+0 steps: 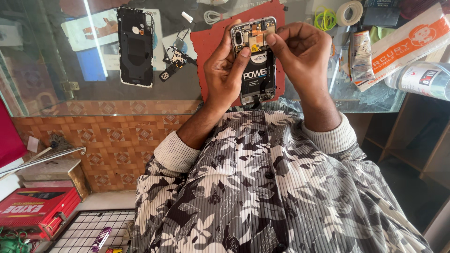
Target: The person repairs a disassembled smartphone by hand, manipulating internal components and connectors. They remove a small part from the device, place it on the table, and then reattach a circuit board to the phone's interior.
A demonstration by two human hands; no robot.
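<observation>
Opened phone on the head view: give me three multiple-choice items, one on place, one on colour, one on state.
1. Where is the detached back cover?
A. on the glass counter, left of the hands
B. on the floor
C. on the person's lap

2. What colour is the mat?
A. blue
B. red
C. white

3. How is the opened phone held?
A. lying untouched
B. left hand only
C. both hands, right hand at its top

Answers: A, it lies flat on glass; B, red shows behind the hands; C, both hands grip it.
</observation>
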